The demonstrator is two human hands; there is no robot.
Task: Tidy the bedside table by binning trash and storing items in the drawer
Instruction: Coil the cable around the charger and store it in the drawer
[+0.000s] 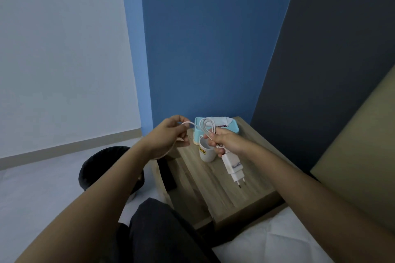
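A white charger plug (234, 168) hangs above the wooden bedside table (215, 194), its prongs pointing down. My right hand (224, 141) grips the coiled loops of its white cable (206, 126) just above the plug. My left hand (171, 134) pinches the free end of the same cable and holds it out to the left. Under my hands a white mug (206, 153) with a yellow label stands on the table. Behind it sits a light blue tissue box (232, 127). The drawer front (168, 175) shows a dark gap on the table's left side.
A dark round bin (98, 166) stands on the pale floor left of the table, partly hidden by my left arm. A beige headboard (363, 156) rises at the right. White bedding (277, 241) lies at the lower right, and my dark-trousered knee (162, 230) is in front.
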